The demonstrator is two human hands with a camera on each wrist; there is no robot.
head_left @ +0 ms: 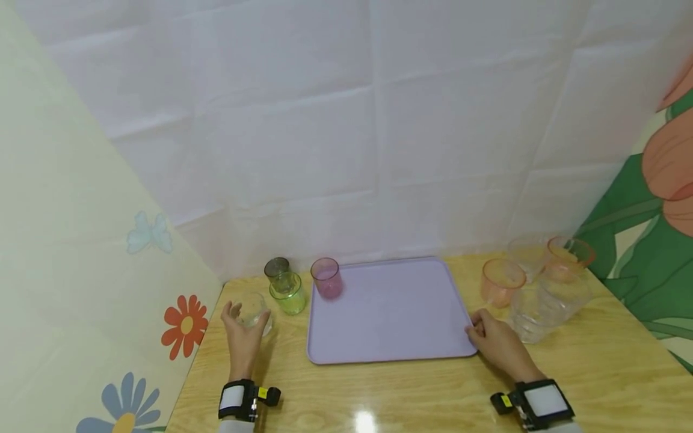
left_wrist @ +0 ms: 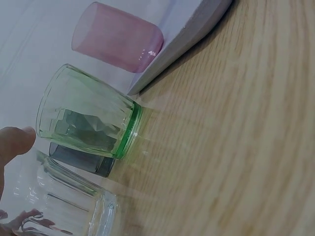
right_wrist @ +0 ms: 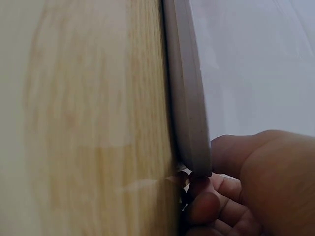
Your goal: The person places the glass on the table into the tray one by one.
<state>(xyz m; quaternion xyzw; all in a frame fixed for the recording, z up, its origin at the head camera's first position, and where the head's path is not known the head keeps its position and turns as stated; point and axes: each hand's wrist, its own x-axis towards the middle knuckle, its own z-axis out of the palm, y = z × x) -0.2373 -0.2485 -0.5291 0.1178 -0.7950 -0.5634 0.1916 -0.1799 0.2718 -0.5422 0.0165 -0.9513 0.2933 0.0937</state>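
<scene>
My left hand point(head_left: 245, 337) is around a clear glass point(head_left: 253, 310) at the table's left, with thumb and fingers spread to either side of it. In the left wrist view, the thumb point(left_wrist: 15, 142) stands apart from the clear glass point(left_wrist: 69, 209), and fingertips show through its wall. Beside it are a green glass point(head_left: 289, 294) and a dark grey glass point(head_left: 276, 266). A pink glass point(head_left: 327, 279) stands upright on the lilac tray point(head_left: 392, 313), at its back left corner. My right hand point(head_left: 498, 343) pinches the tray's front right corner, thumb above, fingers curled beneath.
Right of the tray stand an orange glass point(head_left: 500, 285), an orange-rimmed glass point(head_left: 568, 255) and several clear ones point(head_left: 533, 316), close together. A white sheeted wall point(head_left: 325, 150) rises behind the wooden table point(head_left: 411, 391). A painted wall point(head_left: 108, 258) borders its left side.
</scene>
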